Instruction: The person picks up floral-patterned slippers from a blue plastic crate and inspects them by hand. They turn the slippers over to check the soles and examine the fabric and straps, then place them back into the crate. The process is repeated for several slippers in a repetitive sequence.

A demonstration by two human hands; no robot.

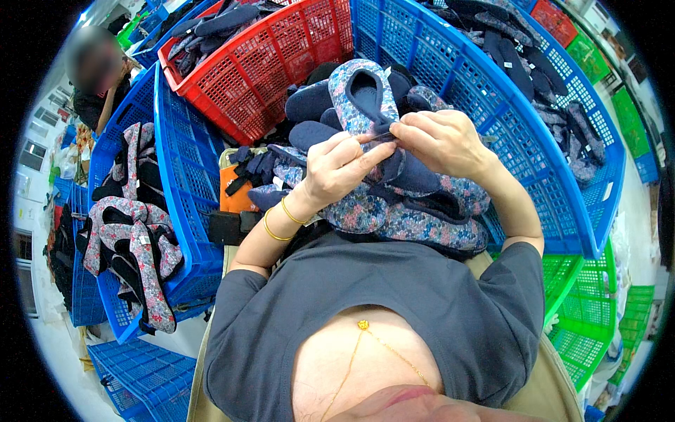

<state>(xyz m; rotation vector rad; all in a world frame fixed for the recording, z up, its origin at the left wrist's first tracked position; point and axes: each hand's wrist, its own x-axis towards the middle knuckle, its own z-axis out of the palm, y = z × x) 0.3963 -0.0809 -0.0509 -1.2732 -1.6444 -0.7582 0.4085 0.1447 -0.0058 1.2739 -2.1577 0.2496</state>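
A floral slipper [344, 88] in blue and pink with a navy lining points away from me, its opening facing up. At its near end, my left hand [337, 165] and my right hand [443, 144] pinch the edge between fingertips and thumbs, almost touching each other. Whatever small detail lies between the fingertips is too fine to make out. Beneath and around my hands is a heap of matching slippers [429, 225], some showing their navy soles [307, 103].
A red crate [267, 70] with dark slippers stands ahead, and a blue crate [485, 105] rises at the right. At the left, another blue crate [186, 169] adjoins pink-and-grey floral slippers [133, 232]. Green crates [583, 309] sit at lower right. A person [98, 77] is at far left.
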